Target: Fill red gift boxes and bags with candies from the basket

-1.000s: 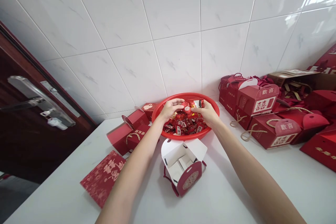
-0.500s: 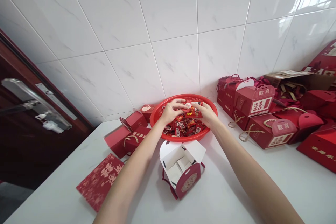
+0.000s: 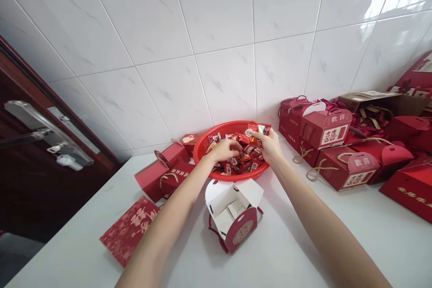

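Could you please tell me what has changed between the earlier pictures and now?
The left hand has let go of the red wrapped sweets and dropped down among the others in the red basket. The right hand keeps hold of them, now moved up and right toward the far rim. The open gift box and other red boxes stayed put.

Body components: left forearm (image 3: 168,216) and right forearm (image 3: 310,209), both bare, slender and smooth-skinned, tapering to narrow wrists. Left hand (image 3: 224,150) and right hand (image 3: 268,142) are likewise bare, with slim, tapered fingers.
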### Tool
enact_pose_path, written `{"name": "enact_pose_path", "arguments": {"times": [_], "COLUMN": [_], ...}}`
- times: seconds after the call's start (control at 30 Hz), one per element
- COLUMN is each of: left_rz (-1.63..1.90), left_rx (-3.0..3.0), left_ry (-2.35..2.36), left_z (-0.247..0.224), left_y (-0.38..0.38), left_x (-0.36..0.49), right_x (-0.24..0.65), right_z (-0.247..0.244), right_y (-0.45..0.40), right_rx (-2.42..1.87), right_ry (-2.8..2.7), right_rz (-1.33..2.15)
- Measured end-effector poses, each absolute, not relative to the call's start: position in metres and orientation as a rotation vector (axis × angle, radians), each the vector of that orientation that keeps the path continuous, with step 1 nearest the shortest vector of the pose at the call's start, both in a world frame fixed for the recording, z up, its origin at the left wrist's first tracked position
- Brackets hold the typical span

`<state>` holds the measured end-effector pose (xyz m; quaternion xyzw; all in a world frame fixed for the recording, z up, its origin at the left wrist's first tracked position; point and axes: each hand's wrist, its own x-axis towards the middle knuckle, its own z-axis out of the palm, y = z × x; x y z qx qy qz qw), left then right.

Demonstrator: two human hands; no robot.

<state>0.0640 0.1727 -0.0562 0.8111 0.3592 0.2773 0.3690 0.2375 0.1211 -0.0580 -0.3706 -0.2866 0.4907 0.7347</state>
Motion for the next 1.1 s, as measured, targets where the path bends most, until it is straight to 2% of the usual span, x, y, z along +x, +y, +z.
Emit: {"name": "enact_pose_path", "arguments": {"times": [0.17, 0.43, 0.63, 0.73, 0.93, 1.1], "left_rz": [0.532, 0.485, 0.862, 1.103, 1.417, 1.527], "left_rx": [2.197, 2.214, 2.066, 1.755, 1.46, 1.487], "left_ry": [0.927, 0.97, 0.971, 0.911, 0.829, 0.825], "left_z": [-0.063, -0.065, -0.035, -0.019, -0.004, -0.003], "left_y": [0.167, 0.167, 0.144, 0.107, 0.033, 0.012], "left_x": [0.074, 0.086, 0.064, 0.049, 0.039, 0.041], "right_x": [0.237, 0.236, 0.241, 0.245, 0.249, 0.236], "right_z": [-0.059, -0.056, -0.036, -0.015, 0.018, 0.025], "right_y": [0.121, 0.12, 0.108, 0.095, 0.053, 0.026], "right_rx": [-0.803, -0.794, -0.731, -0.68, -0.685, -0.811], "right_ry": [-0.62, -0.615, -0.615, -0.687, -1.187, -1.454], "right_rz": [1.066, 1.073, 1.17, 1.213, 1.154, 1.074]}}
